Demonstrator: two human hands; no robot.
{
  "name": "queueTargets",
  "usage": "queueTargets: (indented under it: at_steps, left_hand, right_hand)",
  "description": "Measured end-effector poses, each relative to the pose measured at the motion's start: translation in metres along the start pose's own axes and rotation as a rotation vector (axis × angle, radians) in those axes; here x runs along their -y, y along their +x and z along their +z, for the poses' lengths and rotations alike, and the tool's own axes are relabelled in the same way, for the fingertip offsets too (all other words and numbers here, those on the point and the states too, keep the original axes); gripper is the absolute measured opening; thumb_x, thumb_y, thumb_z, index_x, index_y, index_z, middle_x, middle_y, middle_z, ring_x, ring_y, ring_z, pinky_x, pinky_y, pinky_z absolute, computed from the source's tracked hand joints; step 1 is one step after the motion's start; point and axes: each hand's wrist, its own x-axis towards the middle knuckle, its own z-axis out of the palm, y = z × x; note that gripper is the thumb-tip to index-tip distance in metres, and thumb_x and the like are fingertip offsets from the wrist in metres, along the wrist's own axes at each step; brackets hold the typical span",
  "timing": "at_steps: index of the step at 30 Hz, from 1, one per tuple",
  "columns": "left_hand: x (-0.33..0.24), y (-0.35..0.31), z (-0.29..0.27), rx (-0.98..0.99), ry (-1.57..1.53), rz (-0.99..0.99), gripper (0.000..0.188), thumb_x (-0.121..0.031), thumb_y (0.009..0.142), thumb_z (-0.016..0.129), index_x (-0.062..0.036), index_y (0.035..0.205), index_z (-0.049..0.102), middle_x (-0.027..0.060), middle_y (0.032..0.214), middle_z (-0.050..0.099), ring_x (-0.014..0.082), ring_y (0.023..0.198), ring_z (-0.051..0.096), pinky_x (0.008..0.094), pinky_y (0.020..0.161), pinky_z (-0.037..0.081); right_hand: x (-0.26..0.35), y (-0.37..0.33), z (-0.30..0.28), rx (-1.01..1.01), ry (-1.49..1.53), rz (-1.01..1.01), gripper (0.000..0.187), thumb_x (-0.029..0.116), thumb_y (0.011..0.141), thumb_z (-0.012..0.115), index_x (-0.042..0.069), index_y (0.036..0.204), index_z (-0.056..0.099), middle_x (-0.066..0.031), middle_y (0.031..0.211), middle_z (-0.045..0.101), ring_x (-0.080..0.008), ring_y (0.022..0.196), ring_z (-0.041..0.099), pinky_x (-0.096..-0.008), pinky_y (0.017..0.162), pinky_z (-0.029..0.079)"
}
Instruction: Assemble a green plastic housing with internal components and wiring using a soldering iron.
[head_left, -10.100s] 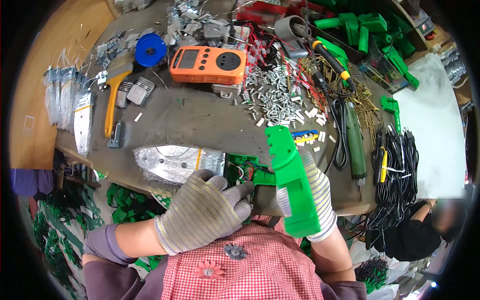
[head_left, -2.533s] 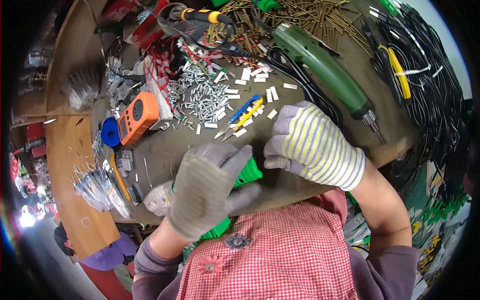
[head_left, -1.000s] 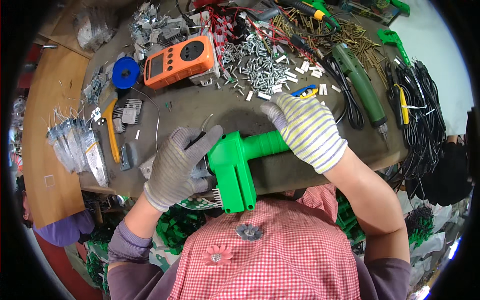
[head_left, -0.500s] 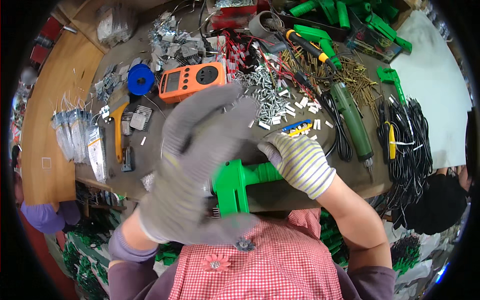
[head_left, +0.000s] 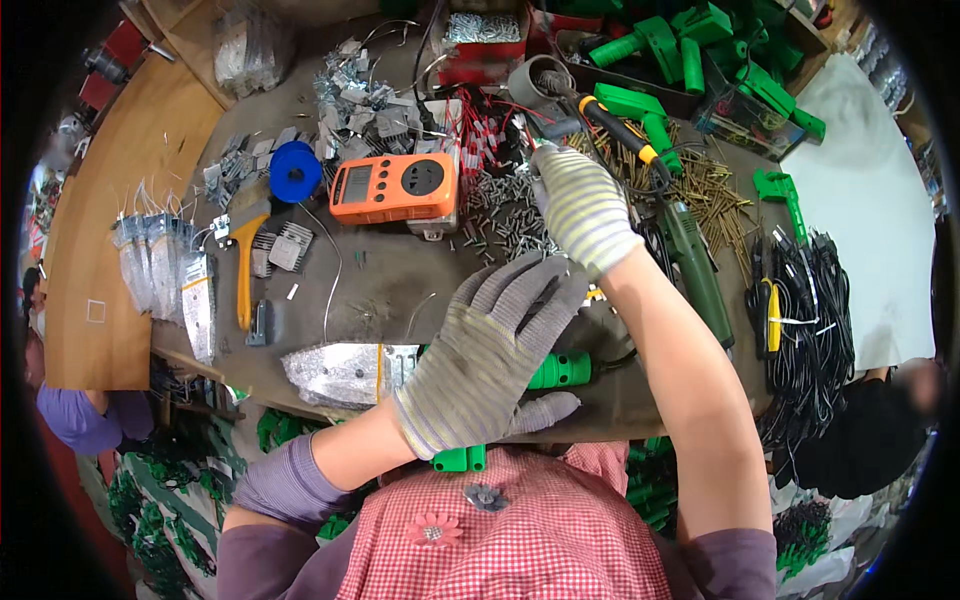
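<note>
My left hand point(head_left: 490, 350), in a striped grey glove, is open with its fingers stretched out. It lies over a green plastic tool housing point(head_left: 562, 371), hiding most of it; the round handle and a lower corner show. A dark cord runs from the handle's right end. Against the housing's left side is a silver metal nozzle part in clear wrap point(head_left: 340, 373) with a yellow band. My right hand point(head_left: 588, 208), gloved too, reaches over the pile of screws point(head_left: 510, 212) beside red wires with white connectors point(head_left: 483, 135). Its fingers are closed together; what they hold is hidden.
An orange meter point(head_left: 392, 188), blue spool point(head_left: 295, 172) and yellow-handled brush point(head_left: 243, 265) lie left. On the right are a green electric screwdriver point(head_left: 697, 265), brass-coloured rods point(head_left: 720, 185) and bundled black cords point(head_left: 810, 300). A soldering iron point(head_left: 620, 130) stands at the back.
My right hand has left the housing's handle and moved up and away to the screws and wires. My left hand has come down and right over the housing.
</note>
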Motion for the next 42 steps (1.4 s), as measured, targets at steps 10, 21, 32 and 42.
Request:
queueTargets:
  at_steps: [10,21,32,42]
  left_hand:
    - [0.052,-0.012,-0.033,-0.084,0.018,-0.245,0.022,-0.018,0.089,0.063,-0.009,0.108,0.071,0.0128,0.107,0.067,0.032,0.102,0.064,0.04,0.089,0.052]
    - [0.083,0.042,-0.002,0.298,0.657,0.022,0.007,-0.01,0.078,0.064,-0.0076,0.079,0.071,0.0097,0.077,0.066,0.0285,0.073,0.07,0.0398,0.061,0.055]
    - [0.094,0.05,0.004,0.253,0.658,0.193,0.008,-0.012,0.078,0.064,-0.0048,0.079,0.068,0.0092,0.07,0.066,0.0254,0.072,0.07,0.0384,0.058,0.055]
    - [0.093,0.046,-0.003,0.301,0.695,0.229,0.01,-0.012,0.081,0.062,-0.0038,0.078,0.066,0.0118,0.068,0.066,0.0269,0.069,0.07,0.0407,0.057,0.055]
  right_hand:
    - [0.008,-0.006,-0.008,0.189,-0.013,0.18,0.035,0.004,0.082,0.059,0.005,0.117,0.057,-0.0217,0.094,0.069,-0.0393,0.09,0.068,-0.0472,0.078,0.055]
    - [0.065,-0.121,-0.098,0.116,0.83,0.325,0.013,0.01,0.081,0.071,0.006,0.093,0.068,-0.0072,0.075,0.068,-0.0158,0.057,0.061,-0.0309,0.054,0.049]
    - [0.102,-0.158,-0.086,0.143,0.725,0.152,0.014,0.011,0.082,0.076,0.011,0.095,0.072,-0.0077,0.083,0.073,-0.0274,0.067,0.069,-0.0364,0.06,0.055]
    - [0.103,-0.151,-0.098,0.292,0.463,0.01,0.008,0.011,0.084,0.071,0.01,0.091,0.069,-0.0081,0.083,0.069,-0.028,0.071,0.067,-0.0402,0.061,0.053]
